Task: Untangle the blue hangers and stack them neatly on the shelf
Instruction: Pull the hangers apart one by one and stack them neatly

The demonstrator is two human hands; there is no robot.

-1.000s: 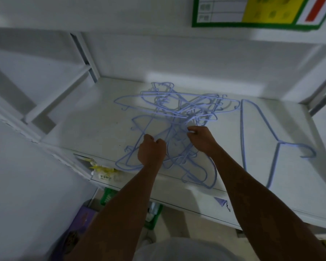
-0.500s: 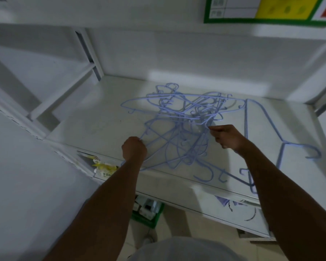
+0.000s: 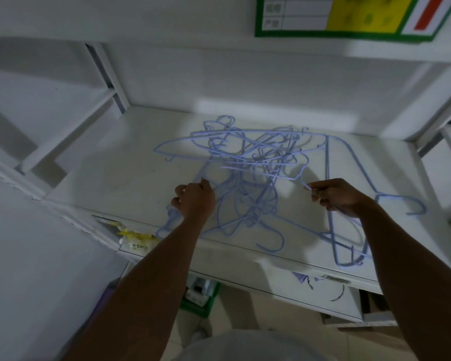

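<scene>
1. Blue wire is pinched in the fingers (image 3: 313,189) of the right hand (image 3: 337,195), which now sits far to the right of where it was a second ago.
2. The left hand (image 3: 194,201) has slid left, closed on a strand at the near-left edge of the tangle of thin blue wire hangers (image 3: 248,168).
3. Pulled apart like this, the knot has spread across the white shelf (image 3: 110,178); one freed blue hanger (image 3: 354,178) lies at the right, so sorting has barely begun.

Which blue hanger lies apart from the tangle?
The lone hanger at the shelf's right, flat, hook pointing right; the others knot together between both hands.
</scene>
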